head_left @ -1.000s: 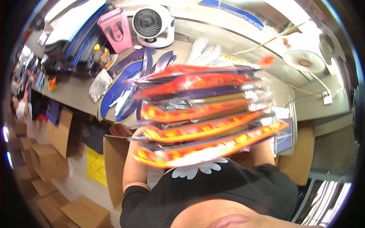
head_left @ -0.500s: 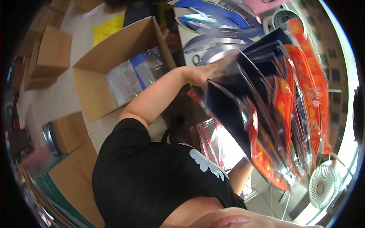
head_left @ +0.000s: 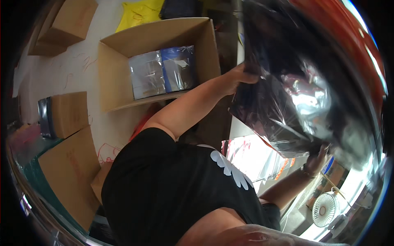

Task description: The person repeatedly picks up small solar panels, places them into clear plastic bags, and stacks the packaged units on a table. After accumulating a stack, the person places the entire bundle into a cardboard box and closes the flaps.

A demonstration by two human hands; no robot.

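A stack of clear plastic packages (head_left: 271, 102) with dark, near-black contents is held up on the right side of the head view, glossy with reflections. An orange-red strip runs along its far edge. My left hand (head_left: 242, 78) grips the stack's left edge, thumb on top and the other fingers hidden beneath. At the lower right corner, my right hand (head_left: 318, 159) is closed on the same stack, partly blurred and in shadow. Below the stack lie more clear packages (head_left: 250, 151) with red and orange edges, on a light surface.
An open cardboard box (head_left: 117, 82) to the left contains flat plastic-wrapped packages (head_left: 162, 71), grey and blue. Yellow fabric (head_left: 139, 14) lies behind it. Other cardboard boxes (head_left: 65, 170) stand at far left. A white fan (head_left: 325, 209) is at lower right.
The packages, fanned apart with orange edges showing before, are now raised closer and tilted so a broad dark face shows. My right hand, hidden earlier, has come into sight. The view has shifted.
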